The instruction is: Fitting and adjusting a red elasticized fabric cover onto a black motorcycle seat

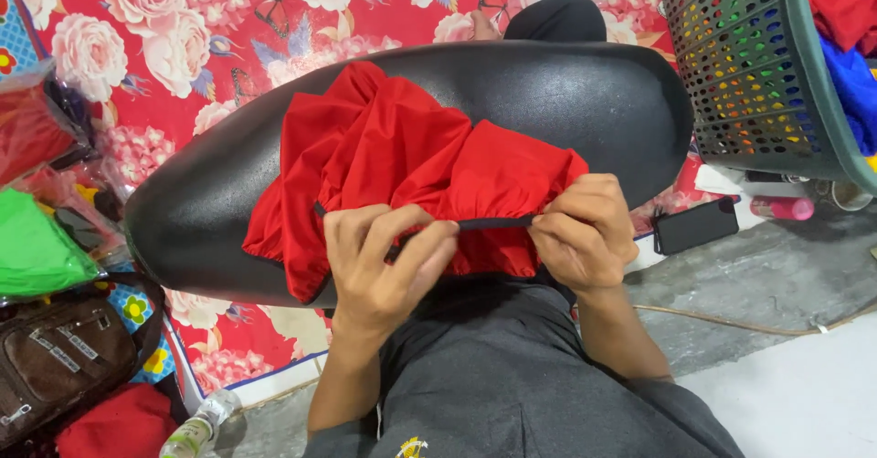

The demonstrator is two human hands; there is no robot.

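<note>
A red fabric cover [402, 161] with a dark elastic hem lies bunched over the middle of a long black padded seat [585, 102], which runs across the centre of the frame from lower left to upper right. The left hand [384, 257] is closed narrow, its fingers curled down over the dark hem at the cloth's lower edge; the right hand [585, 234] is pinched shut on the same hem, a little to the right in the frame. Between the two hands a short stretch of black elastic band [493, 224] runs taut and nearly level. The cloth looks thin, light and soft, creasing in loose folds, and probably a bit slick; it should gather and slide easily, and the firm place to hold it is the elastic edge, not the loose body. Its long axis lies left to right, roughly along the seat, with the gathered hem facing the lower edge of the frame. A green perforated basket [731, 65] holding coloured cloth stands at upper right, a dark phone [696, 225] lies on the floor beside it, and a brown bag [55, 357] sits at lower left
</note>
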